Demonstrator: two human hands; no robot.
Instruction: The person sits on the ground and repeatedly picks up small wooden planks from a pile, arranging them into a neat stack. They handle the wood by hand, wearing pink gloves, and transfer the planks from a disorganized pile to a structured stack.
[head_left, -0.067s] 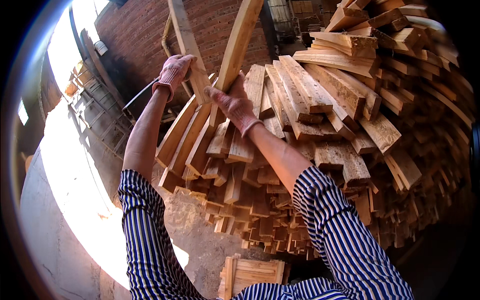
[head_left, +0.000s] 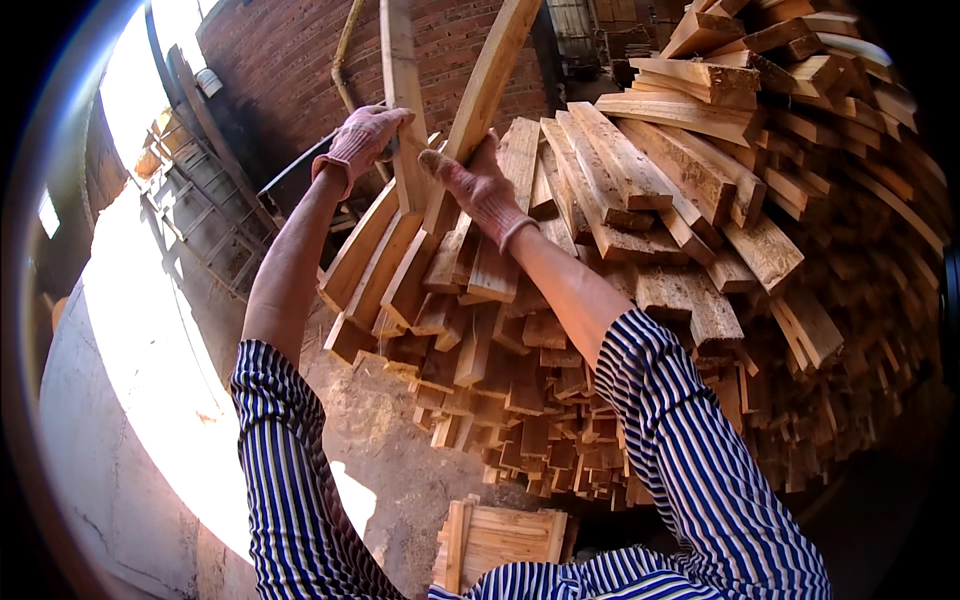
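Overhead, left hand gripping plank, woodpile

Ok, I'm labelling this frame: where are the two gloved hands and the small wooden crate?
left hand (head_left: 362, 140), head view, back of the glove
right hand (head_left: 480, 190), head view, back of the glove
small wooden crate (head_left: 505, 538), head view, its slatted side

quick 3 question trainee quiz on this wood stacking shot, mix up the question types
1. True or false: both hands wear knit work gloves.
2. Which hand grips the slanted plank? A) left hand B) right hand C) neither
3. Fill in: the wall behind the stacked wood pile is made of ____.

Key: 1 true; 2 B; 3 brick, the brick wall. The left hand grips the upright plank instead.
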